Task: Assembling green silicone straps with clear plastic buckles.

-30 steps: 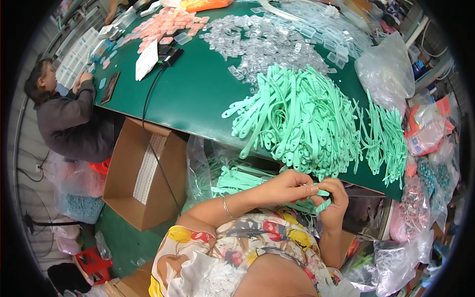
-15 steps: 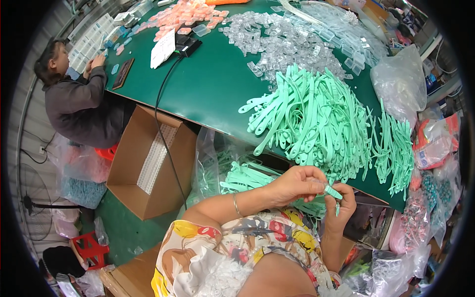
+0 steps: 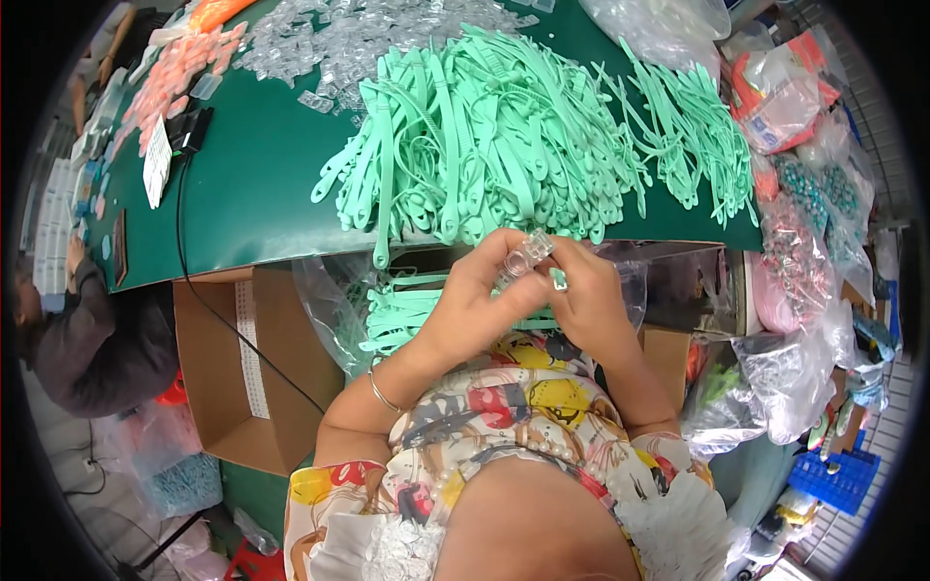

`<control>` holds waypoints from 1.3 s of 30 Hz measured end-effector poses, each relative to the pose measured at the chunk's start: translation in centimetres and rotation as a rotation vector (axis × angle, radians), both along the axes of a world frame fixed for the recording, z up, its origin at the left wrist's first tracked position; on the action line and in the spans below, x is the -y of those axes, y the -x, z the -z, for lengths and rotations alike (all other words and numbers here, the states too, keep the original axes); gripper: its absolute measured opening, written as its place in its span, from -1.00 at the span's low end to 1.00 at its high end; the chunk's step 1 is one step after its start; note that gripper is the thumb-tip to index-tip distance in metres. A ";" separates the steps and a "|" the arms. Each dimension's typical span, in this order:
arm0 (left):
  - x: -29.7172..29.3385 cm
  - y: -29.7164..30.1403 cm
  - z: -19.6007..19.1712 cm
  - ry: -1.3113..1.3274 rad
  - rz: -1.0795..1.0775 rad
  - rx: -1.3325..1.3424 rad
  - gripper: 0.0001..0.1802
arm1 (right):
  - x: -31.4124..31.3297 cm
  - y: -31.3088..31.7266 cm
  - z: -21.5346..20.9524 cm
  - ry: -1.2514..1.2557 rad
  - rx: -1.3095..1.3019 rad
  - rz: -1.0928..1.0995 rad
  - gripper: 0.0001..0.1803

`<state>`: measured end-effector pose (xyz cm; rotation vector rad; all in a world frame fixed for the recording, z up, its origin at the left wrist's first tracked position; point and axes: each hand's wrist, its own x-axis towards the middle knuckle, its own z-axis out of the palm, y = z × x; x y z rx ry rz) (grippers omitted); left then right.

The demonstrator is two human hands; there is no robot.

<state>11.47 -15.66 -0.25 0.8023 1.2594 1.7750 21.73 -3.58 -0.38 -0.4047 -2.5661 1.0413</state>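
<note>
Just off the table's front edge, my two hands are close together. Clear plastic pieces (image 3: 528, 254) sit at the fingertips of my left hand (image 3: 475, 295), which is closed on them. My right hand (image 3: 591, 295) pinches a mint-green strap (image 3: 559, 279); only a short end of it shows, and its tip is beside the clear pieces. Whether strap and clear pieces touch is hidden by the fingers. Behind my hands, a big heap of mint-green straps (image 3: 504, 136) hangs over the table edge, with a smaller strap bundle (image 3: 693, 136) to its right.
Clear plastic parts (image 3: 310, 48) and orange-pink pieces (image 3: 179, 77) cover the far left of the green table (image 3: 262, 194). Below its edge are an open cardboard box (image 3: 281, 358), a cable (image 3: 223, 334) and more straps (image 3: 402, 315) in a bag. A co-worker (image 3: 87, 329) sits at left.
The view has swung to the right. My hands have come closer together, and clear plastic pieces now show in my left fingers, where earlier a green strap was between both hands.
</note>
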 end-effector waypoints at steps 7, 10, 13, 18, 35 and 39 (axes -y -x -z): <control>0.0 -0.1 0.6 0.056 -0.005 0.167 -0.81 | -0.7 -0.7 1.5 0.520 -0.206 -0.114 -0.75; -0.2 -0.2 1.0 0.008 0.015 0.214 -0.82 | -0.7 -1.1 0.6 0.628 -0.174 -0.095 -0.83; -0.4 -0.5 1.9 -0.045 0.043 0.468 -0.72 | -0.3 -1.0 1.2 0.212 -0.337 0.070 -0.85; -0.5 -0.8 1.7 -0.073 0.110 0.549 -0.64 | -0.1 -0.9 1.6 -0.007 -0.449 0.103 -0.82; -0.1 -1.2 1.5 -0.186 0.237 0.864 -0.62 | 0.0 -0.9 1.8 -0.247 -0.533 -0.015 -0.77; -0.2 -1.4 1.6 -0.195 0.249 0.862 -0.62 | -0.2 -0.8 1.8 -0.246 -0.562 0.062 -0.80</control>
